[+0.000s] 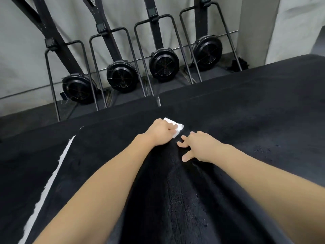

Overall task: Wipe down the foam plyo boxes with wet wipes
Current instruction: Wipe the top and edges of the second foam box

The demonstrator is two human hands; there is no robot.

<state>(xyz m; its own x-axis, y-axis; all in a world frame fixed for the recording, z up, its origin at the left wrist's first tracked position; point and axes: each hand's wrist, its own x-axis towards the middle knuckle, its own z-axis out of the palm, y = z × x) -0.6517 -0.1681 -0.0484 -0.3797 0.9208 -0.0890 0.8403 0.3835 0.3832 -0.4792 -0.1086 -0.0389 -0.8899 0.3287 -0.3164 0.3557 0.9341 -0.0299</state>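
Note:
A large black foam plyo box [109, 155] fills the lower part of the head view, its top flat in front of me. My left hand [161, 133] presses a folded white wet wipe [176, 128] onto the box top near its far edge. Just to the right, my right hand [200, 147] rests on the same surface with fingers spread and nothing in it. A second black box [255, 103] adjoins at the far right. The surface between my forearms looks darker and damp.
A white torn strip [51, 180] runs diagonally along the box's left side. Beyond the far edge, several black fan machines [122, 76] with upright metal frames stand against a pale wall [26, 59]. A narrow gap [158, 101] separates the two boxes.

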